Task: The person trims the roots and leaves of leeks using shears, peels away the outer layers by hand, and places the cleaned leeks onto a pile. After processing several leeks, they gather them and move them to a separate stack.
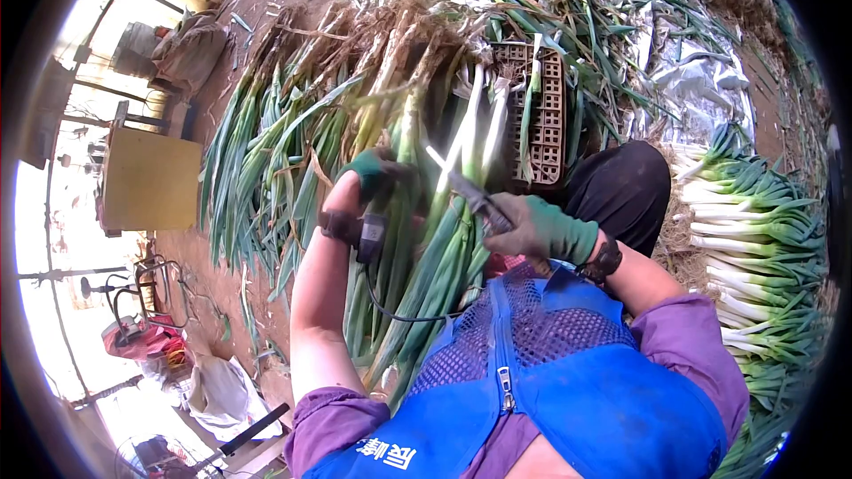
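Trimming seems the step in hand: the left hand (377, 173) is closed round a leek (437, 253) running from the lap to the crate's (550, 115) near edge, and the right hand (532, 226) grips a knife (469, 191) against it. The next cut calls for a firm hold, with the blade clear of the fingers.

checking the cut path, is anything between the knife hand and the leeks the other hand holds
Nothing visible: the right hand holds its blade right against the leeks gripped by the left hand.
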Motion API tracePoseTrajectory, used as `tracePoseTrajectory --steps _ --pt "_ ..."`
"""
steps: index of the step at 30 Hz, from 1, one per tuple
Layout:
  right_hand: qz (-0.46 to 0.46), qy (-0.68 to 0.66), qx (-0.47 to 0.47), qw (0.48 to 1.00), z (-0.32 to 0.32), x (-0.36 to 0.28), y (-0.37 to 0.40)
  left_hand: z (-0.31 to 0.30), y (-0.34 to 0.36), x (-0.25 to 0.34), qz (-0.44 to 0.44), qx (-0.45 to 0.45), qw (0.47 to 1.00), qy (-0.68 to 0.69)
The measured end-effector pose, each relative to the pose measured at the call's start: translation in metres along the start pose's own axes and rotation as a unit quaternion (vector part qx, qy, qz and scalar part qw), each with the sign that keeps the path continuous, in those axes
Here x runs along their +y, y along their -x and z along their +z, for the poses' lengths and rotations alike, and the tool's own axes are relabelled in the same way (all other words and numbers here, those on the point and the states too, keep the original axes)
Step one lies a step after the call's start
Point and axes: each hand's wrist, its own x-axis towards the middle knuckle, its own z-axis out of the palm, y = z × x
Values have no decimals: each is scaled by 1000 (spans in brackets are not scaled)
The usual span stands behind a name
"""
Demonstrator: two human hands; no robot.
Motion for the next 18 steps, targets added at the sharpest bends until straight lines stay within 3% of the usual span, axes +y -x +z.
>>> tracePoseTrajectory --steps 2,5,8,9,12,18 --pt "1 55 -2 998 9 -5 -9 5 3 2 -9 12 1000 16" --pt "87 -73 -28 993 2 -32 -3 15 20 23 23 80 991 -107" --pt "-13 -1 -10 1000 17 -17 -1 20 19 21 24 108 983 -146" --pt "13 13 -31 999 15 -28 6 20 22 23 27 105 984 -141" --pt "-48 69 34 996 25 -16 6 20 14 20 23 96 981 -165" --pt "34 40 80 995 21 -29 5 23 28 39 20 109 975 -194"
